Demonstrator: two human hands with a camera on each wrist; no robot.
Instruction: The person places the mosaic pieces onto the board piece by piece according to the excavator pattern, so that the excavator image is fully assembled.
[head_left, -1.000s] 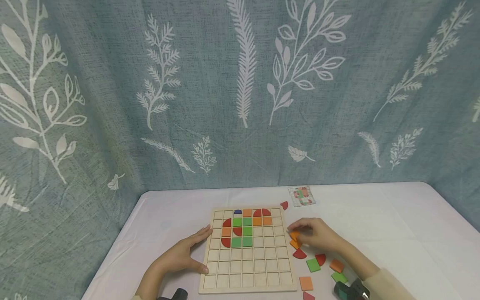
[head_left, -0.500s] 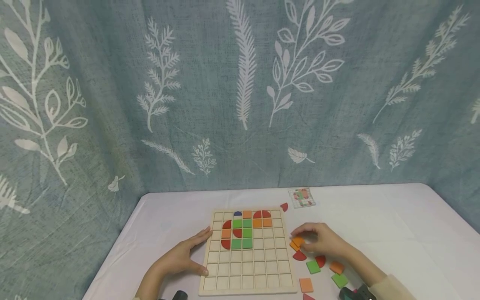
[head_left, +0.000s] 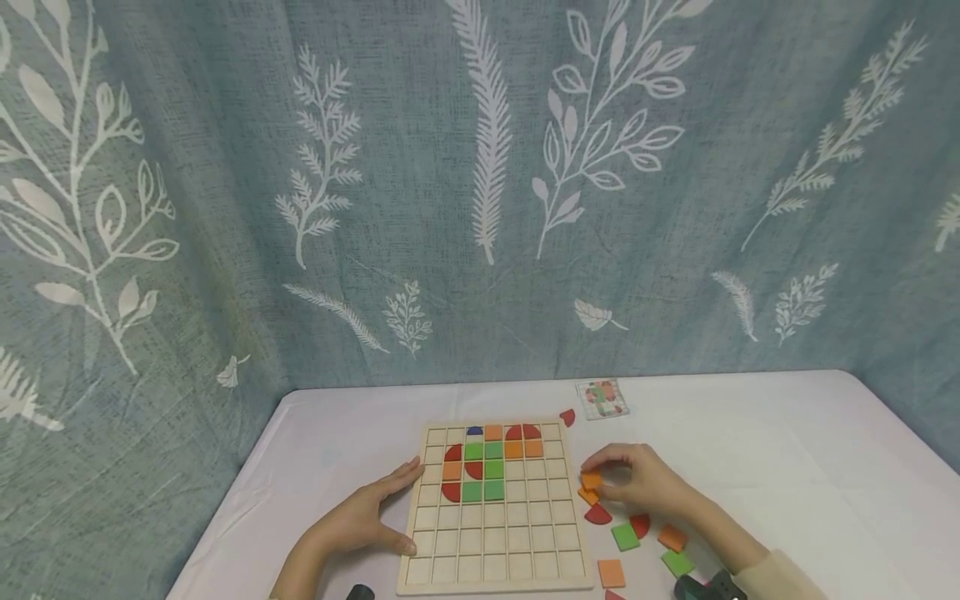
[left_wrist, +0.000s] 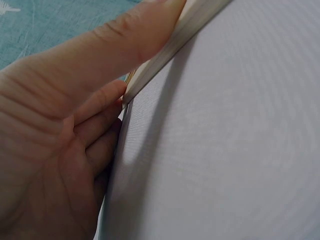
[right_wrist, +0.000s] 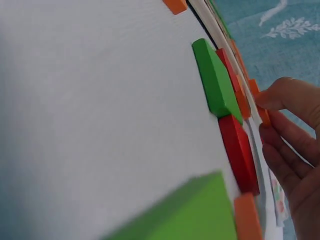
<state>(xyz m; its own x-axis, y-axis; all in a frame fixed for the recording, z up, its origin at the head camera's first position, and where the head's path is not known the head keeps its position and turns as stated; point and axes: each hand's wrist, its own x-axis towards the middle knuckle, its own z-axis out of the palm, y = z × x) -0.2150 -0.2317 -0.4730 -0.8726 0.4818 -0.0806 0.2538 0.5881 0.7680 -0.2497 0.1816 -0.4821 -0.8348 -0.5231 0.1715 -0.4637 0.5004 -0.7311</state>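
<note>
A wooden grid board [head_left: 493,542] lies on the white table, with red, green, orange and blue tiles in its far cells. My left hand [head_left: 363,512] rests along the board's left edge, thumb and fingers spread; in the left wrist view the thumb [left_wrist: 115,42] lies against the board's side. Beyond the right edge, my right hand [head_left: 651,483] pinches an orange square tile [head_left: 592,480] between thumb and fingers. In the right wrist view this tile [right_wrist: 262,111] is raised, partly covered by the fingers. Another orange tile [head_left: 588,496] lies just beneath it.
Red quarter-round tiles [head_left: 597,515], green squares [head_left: 626,537] and orange squares [head_left: 611,573] are scattered right of the board. A small pattern card [head_left: 603,400] lies behind, near a red tile [head_left: 567,417]. A patterned blue-green curtain [head_left: 450,208] hangs behind the table.
My right hand has drawn slightly away from the board's edge and turned the orange tile in its fingers. My left hand stays on the board's left edge.
</note>
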